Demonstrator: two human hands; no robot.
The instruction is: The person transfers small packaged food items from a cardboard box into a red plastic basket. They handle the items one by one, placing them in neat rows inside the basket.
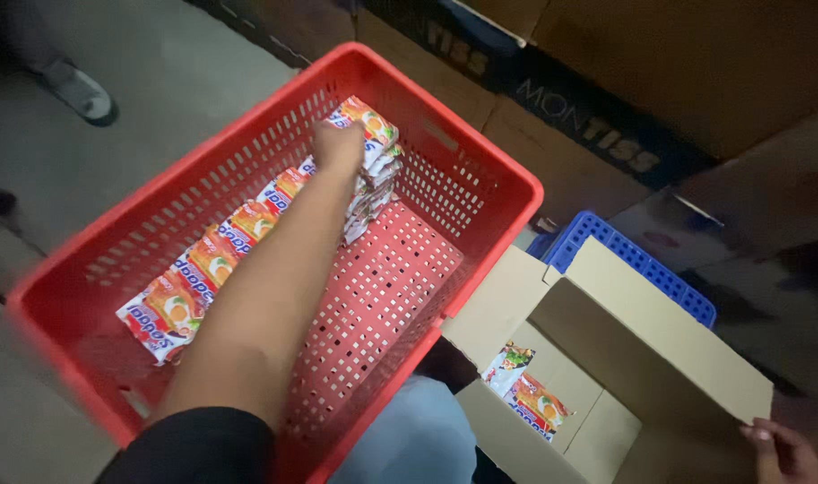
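My left hand [339,147] reaches deep into a red plastic basket [480,161] and is closed on a stack of orange-and-white noodle packets [377,166] at its far wall. A row of like packets [207,269] lies along the basket's left side. My right hand [781,451] grips the flap edge of an open cardboard box [660,332] at the lower right. Two more packets [527,394] lie in the bottom of that box.
A blue plastic crate [642,264] sits behind the cardboard box. Large brown cartons [696,63] stand along the back. Another person's shoe [79,91] is on the concrete floor at the upper left. My knee in light jeans [409,439] shows between basket and box.
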